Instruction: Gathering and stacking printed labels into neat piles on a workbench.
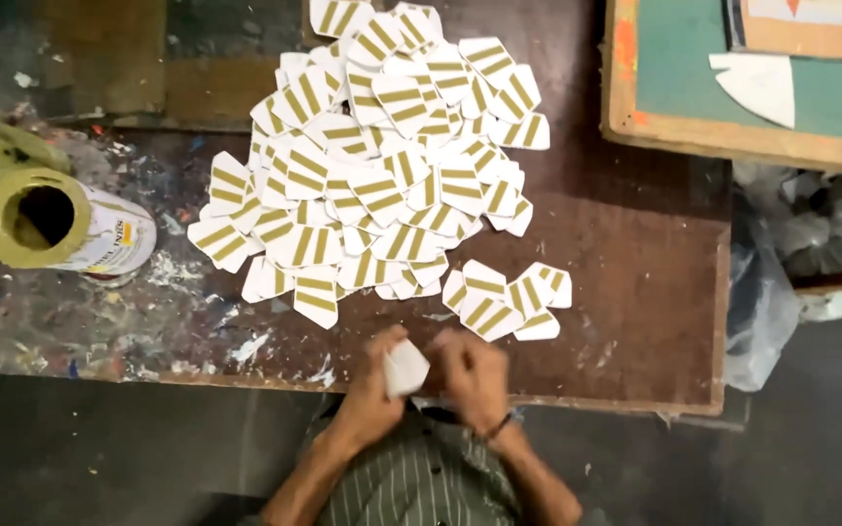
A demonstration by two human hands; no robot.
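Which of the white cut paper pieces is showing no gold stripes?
The white paper piece held between the left hand and right hand at the table edge. It shows plain white; the pile's pieces show gold stripes.

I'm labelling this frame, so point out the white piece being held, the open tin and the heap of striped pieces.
White piece [406, 368], head view, its blank face.
Open tin [12, 244], head view, its yellow rim.
Heap of striped pieces [382, 185], head view, middle of the pile.

the pile of cut pieces [382, 166] looks like matt white card with dull gold stripes. the table [635, 273] is worn, rough brown wood, paint-flecked. the can [70, 229] looks metal, its rim smeared yellow.
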